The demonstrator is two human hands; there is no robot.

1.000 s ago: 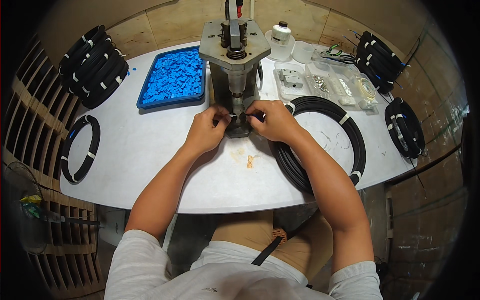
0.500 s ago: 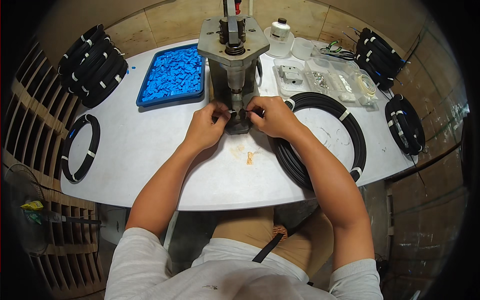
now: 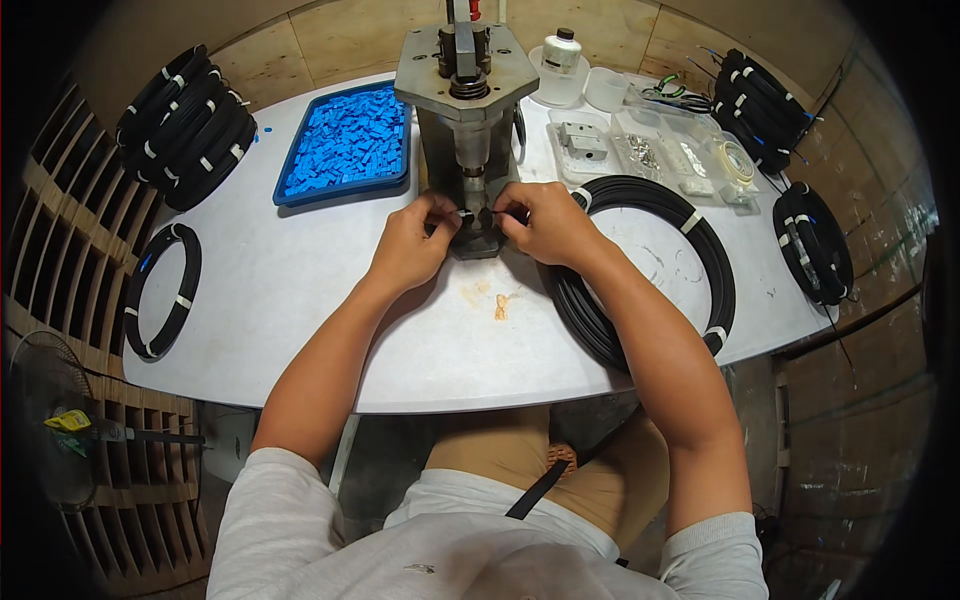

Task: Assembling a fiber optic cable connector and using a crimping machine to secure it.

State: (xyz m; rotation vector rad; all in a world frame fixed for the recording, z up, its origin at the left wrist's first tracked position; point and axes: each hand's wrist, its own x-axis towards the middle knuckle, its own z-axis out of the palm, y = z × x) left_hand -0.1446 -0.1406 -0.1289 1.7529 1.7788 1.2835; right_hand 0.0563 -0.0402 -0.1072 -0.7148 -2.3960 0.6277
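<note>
Head view: the left hand (image 3: 408, 245) and right hand (image 3: 545, 222) meet at the base of the grey bench press (image 3: 466, 120), fingertips pinched on a thin black cable end (image 3: 478, 213) held just beneath the ram (the part at its tip is too small to identify). The large black cable coil (image 3: 655, 270) lies beside the right forearm. A blue tray (image 3: 347, 145) sits left of the press.

The small piece pinched between both hands' fingertips (image 3: 462, 213) at the press (image 3: 466, 120) base is too small to identify.
</note>
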